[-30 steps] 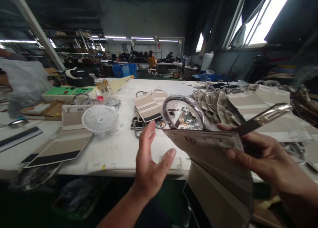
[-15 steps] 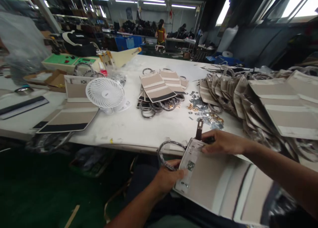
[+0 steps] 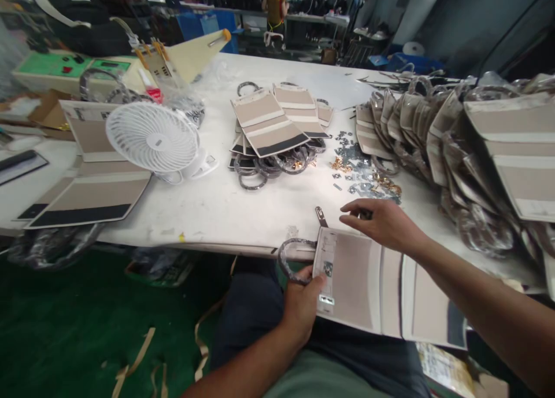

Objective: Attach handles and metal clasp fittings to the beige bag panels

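Observation:
My left hand [image 3: 302, 302] grips the left edge of a beige bag panel [image 3: 352, 279], thumb on top, close to a dark plastic-wrapped handle [image 3: 285, 260]. The panel lies over my lap and against the table's front edge. Small metal plates [image 3: 328, 269] sit on its pale end strip. From its upper corner a dark strap [image 3: 321, 217] with a metal fitting sticks out onto the table. My right hand [image 3: 388, 223] is raised just above the panel's upper edge, forefinger and thumb apart, other fingers curled round something small and dark that I cannot make out.
Loose metal plates and gold-coloured pieces [image 3: 362, 175] lie scattered beyond my right hand. Stacked bag panels stand in the middle [image 3: 271, 123] and at the right [image 3: 526, 161]. At the left, a white fan [image 3: 151, 140] stands by another panel [image 3: 93, 192]. A person [image 3: 275, 7] is in the background.
My right hand has come off the panel and now hovers above its upper edge. The strap leans more to the left. The view has tilted down, and my left hand still grips the panel.

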Available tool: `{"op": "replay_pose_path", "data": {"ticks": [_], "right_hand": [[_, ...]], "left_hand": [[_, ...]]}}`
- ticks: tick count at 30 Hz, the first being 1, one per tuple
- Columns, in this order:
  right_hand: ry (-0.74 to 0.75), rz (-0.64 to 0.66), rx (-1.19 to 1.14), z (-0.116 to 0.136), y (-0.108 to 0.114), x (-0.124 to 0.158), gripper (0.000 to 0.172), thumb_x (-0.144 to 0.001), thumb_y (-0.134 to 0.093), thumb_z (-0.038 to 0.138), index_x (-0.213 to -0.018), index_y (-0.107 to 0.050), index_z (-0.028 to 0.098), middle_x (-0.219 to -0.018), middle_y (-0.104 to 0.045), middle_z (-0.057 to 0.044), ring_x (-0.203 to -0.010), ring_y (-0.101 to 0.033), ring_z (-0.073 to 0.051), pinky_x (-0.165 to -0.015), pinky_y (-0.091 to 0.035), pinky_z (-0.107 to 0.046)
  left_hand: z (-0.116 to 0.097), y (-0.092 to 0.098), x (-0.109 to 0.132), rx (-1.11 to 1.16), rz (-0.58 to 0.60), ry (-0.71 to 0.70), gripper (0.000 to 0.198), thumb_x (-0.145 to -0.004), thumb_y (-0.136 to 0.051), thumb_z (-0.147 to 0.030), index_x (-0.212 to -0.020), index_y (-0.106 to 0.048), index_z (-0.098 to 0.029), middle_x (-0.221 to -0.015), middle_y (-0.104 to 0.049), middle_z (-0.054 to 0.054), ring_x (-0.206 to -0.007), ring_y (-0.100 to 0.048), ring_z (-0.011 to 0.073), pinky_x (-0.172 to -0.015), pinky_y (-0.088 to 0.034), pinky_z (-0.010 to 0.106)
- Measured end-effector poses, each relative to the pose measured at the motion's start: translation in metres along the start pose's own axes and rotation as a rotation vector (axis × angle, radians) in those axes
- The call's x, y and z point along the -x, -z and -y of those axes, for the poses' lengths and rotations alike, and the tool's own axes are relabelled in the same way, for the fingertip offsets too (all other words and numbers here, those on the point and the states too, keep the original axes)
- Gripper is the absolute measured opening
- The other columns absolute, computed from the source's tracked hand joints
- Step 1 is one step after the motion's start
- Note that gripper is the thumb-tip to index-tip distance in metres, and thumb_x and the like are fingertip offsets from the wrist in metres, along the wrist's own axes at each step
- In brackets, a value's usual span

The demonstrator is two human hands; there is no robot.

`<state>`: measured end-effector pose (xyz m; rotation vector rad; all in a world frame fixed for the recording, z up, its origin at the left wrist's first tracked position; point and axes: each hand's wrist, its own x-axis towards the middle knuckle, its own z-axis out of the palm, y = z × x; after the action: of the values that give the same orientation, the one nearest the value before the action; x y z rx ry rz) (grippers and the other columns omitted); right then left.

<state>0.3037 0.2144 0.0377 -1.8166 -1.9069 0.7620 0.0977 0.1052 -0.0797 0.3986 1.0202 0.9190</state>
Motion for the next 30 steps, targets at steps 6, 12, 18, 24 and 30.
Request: {"op": "replay_pose_path", "data": {"ticks": [6, 12, 18, 24, 30], "right_hand": [[-0.009, -0.313, -0.862, 0.025, -0.041, 0.054, 0.042, -0.095, -0.073, 0.045, -0.064, -0.057, 0.022, -0.058, -0.057, 0.001, -0.049, -0.053, -0.014, -0.046, -0.042, -0.028], [0.046, -0.598, -1.27, 0.019, -0.079, 0.048, 0.04, -0.094, -0.069, 0.033, -0.061, -0.049, 0.021, -0.055, -0.05, 0.004, -0.047, -0.046, -0.011, -0.046, -0.04, -0.026], [-0.075, -0.715, -1.405, 0.009, -0.078, 0.041, 0.04, -0.09, -0.065, 0.03, -0.06, -0.04, 0.022, -0.053, -0.041, 0.006, -0.043, -0.034, -0.01, -0.041, -0.032, -0.024], [0.454, -0.52, -0.801, 0.033, -0.102, 0.055, 0.03, -0.096, -0.061, 0.015, -0.067, -0.056, 0.021, -0.062, -0.057, 0.001, -0.054, -0.054, -0.014, -0.053, -0.043, -0.029], [0.347, -0.356, -0.678, 0.044, -0.088, 0.046, 0.04, -0.103, -0.059, 0.021, -0.064, -0.05, 0.021, -0.058, -0.053, 0.003, -0.051, -0.051, -0.011, -0.05, -0.037, -0.026]], "left_hand": [[-0.006, -0.013, -0.004, 0.073, -0.058, 0.055, 0.039, -0.066, -0.089, -0.037, -0.093, -0.079, -0.01, -0.077, -0.078, 0.009, -0.066, -0.07, 0.0205, -0.065, -0.054, 0.03], [-0.009, -0.023, -0.006, 0.073, -0.112, 0.046, 0.038, -0.067, -0.09, -0.038, -0.09, -0.076, -0.011, -0.076, -0.077, 0.008, -0.066, -0.069, 0.0193, -0.065, -0.054, 0.029], [-0.004, -0.023, -0.007, 0.096, -0.107, 0.045, 0.035, -0.068, -0.088, -0.037, -0.09, -0.077, -0.012, -0.077, -0.076, 0.007, -0.071, -0.068, 0.0191, -0.069, -0.054, 0.029], [-0.012, -0.025, -0.005, 0.079, -0.078, 0.016, 0.036, -0.07, -0.09, -0.041, -0.085, -0.075, -0.012, -0.076, -0.074, 0.005, -0.068, -0.065, 0.0173, -0.064, -0.051, 0.027], [-0.009, -0.023, -0.004, 0.061, -0.096, 0.009, 0.034, -0.07, -0.087, -0.039, -0.087, -0.076, -0.012, -0.076, -0.075, 0.006, -0.067, -0.067, 0.0182, -0.063, -0.051, 0.028]]}}
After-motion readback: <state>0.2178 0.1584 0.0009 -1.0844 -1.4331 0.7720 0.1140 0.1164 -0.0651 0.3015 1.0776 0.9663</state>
